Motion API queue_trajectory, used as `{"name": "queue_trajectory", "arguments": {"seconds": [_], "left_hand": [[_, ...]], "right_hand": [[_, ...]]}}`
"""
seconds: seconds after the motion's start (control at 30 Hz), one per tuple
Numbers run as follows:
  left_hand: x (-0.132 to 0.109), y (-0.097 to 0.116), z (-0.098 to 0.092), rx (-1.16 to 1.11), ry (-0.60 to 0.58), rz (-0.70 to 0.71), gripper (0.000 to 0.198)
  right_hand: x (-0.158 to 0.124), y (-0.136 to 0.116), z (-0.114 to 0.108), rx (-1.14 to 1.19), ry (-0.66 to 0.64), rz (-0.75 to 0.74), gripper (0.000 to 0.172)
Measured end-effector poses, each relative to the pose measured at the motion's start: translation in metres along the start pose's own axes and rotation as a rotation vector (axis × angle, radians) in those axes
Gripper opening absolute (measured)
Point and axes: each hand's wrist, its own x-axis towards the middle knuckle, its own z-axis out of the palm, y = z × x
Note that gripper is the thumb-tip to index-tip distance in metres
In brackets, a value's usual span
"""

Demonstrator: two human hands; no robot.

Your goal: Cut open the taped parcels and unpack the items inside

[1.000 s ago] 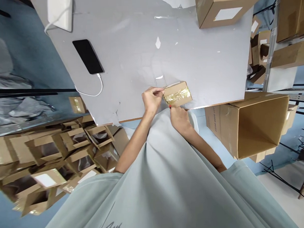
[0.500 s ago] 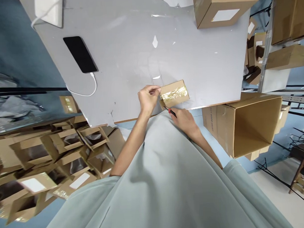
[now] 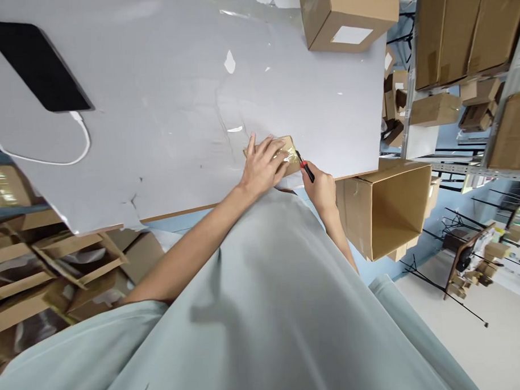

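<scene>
A small taped cardboard box (image 3: 289, 151) lies near the front edge of the grey table (image 3: 175, 107). My left hand (image 3: 261, 166) rests flat on top of it, fingers stretched out and pressing it down. My right hand (image 3: 322, 187) is closed around a red-and-black cutter (image 3: 305, 168), whose tip touches the box's right end. Most of the box is hidden under my left hand.
A black phone (image 3: 36, 66) with a white cable (image 3: 54, 159) lies at the table's left. A cardboard box (image 3: 347, 15) stands at the back right. An open carton (image 3: 388, 205) sits below the table's right edge. Opened cartons pile at the left; shelves of boxes stand at right.
My left hand went from pinching the box's left end to lying flat on its top. My right hand brought the cutter up to the box's right end. The view shifted left.
</scene>
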Motion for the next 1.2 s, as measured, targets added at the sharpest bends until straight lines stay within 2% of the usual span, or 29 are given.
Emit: {"name": "queue_trajectory", "arguments": {"seconds": [0.1, 0.27, 0.4, 0.7, 0.97, 1.2], "left_hand": [[-0.002, -0.007, 0.002, -0.019, 0.001, 0.020, 0.025], [-0.003, -0.009, 0.001, -0.057, -0.010, 0.031, 0.050], [-0.003, -0.010, 0.000, -0.107, -0.028, 0.029, 0.058], [-0.004, -0.011, 0.007, -0.178, 0.005, 0.062, 0.053], [-0.005, -0.013, 0.014, -0.189, -0.002, 0.101, 0.053], [-0.007, -0.016, 0.014, -0.028, -0.056, 0.156, 0.053]], "right_hand": [[0.005, -0.007, 0.004, -0.041, 0.006, -0.011, 0.045], [0.009, -0.014, 0.012, -0.130, 0.006, 0.038, 0.048], [0.007, -0.022, 0.015, -0.168, -0.004, 0.060, 0.049], [0.004, -0.049, 0.018, -0.283, 0.016, 0.193, 0.050], [0.008, -0.072, 0.009, -0.346, 0.004, 0.256, 0.044], [-0.014, -0.071, 0.017, -0.386, -0.019, 0.376, 0.040]]}}
